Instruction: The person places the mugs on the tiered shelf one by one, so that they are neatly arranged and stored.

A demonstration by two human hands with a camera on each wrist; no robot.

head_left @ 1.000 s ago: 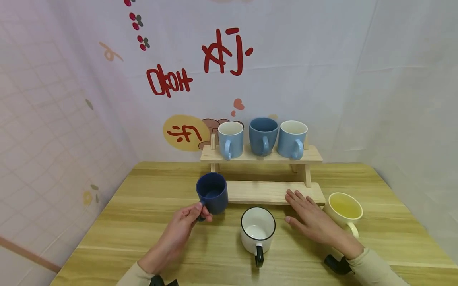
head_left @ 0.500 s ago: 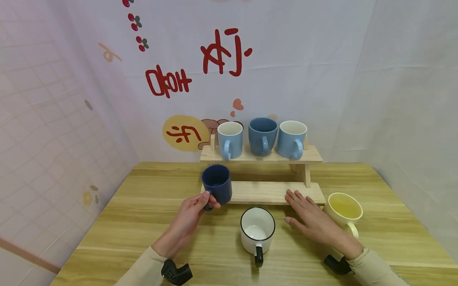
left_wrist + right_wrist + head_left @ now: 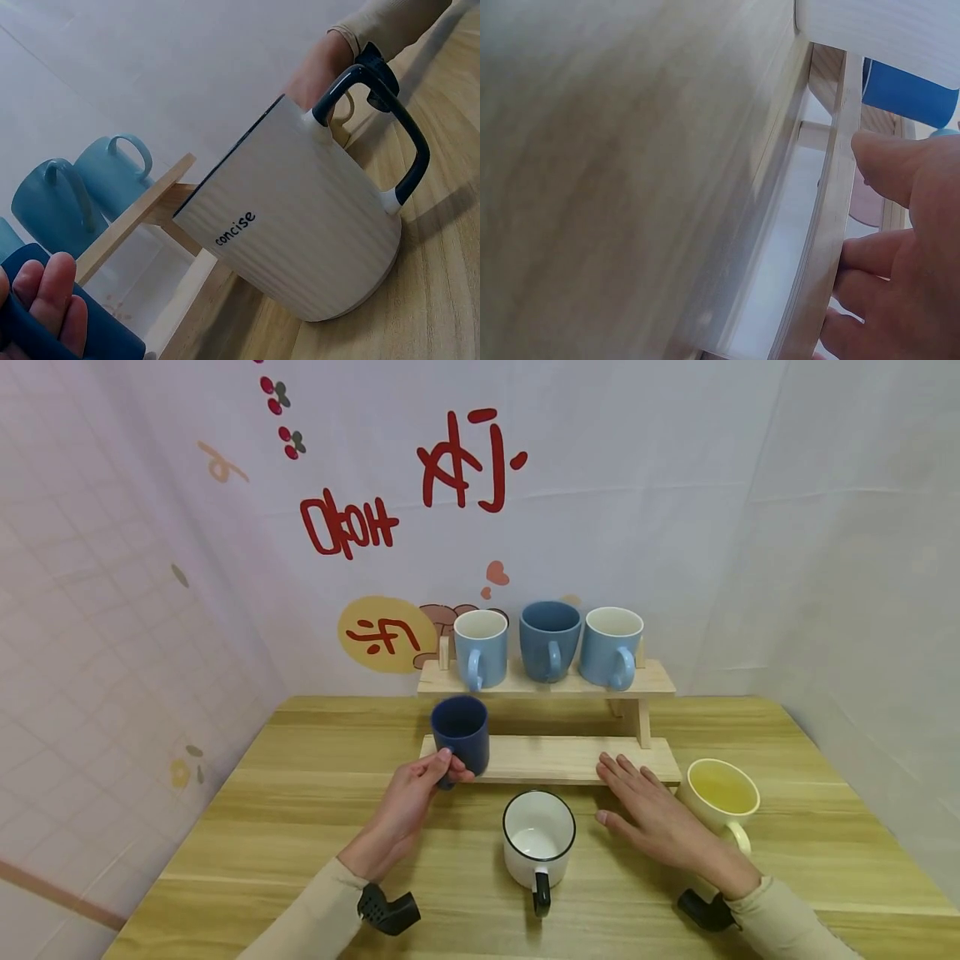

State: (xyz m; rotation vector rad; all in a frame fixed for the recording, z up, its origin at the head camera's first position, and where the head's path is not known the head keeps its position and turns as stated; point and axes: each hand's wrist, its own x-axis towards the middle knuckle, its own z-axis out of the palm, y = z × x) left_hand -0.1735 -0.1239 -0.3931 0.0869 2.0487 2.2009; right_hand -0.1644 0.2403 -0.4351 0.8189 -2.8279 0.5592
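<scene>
By its handle, my left hand (image 3: 412,789) grips a dark blue mug (image 3: 471,750). The mug is upright over the left end of the lower board (image 3: 547,758) of a wooden two-tier rack; whether it touches the board I cannot tell. In the left wrist view, curled fingers (image 3: 52,292) show at the blue mug (image 3: 109,326). My right hand (image 3: 660,822) lies with extended fingers on the right end of the lower board. Between the hands, a white mug (image 3: 536,843) with black rim and handle stands on the table; it reads "concise" in the left wrist view.
Three blue mugs stand on the rack's upper board (image 3: 517,691): a light one (image 3: 487,656) left, a darker one (image 3: 550,643) in the middle, another light one (image 3: 607,652) right. A yellow mug (image 3: 720,797) stands beside my right wrist. A printed cloth (image 3: 637,510) hangs behind the table (image 3: 315,793).
My left hand has carried the dark blue mug forward and to the right, from in front of the rack to over the lower board's left end. My right hand has stayed in place.
</scene>
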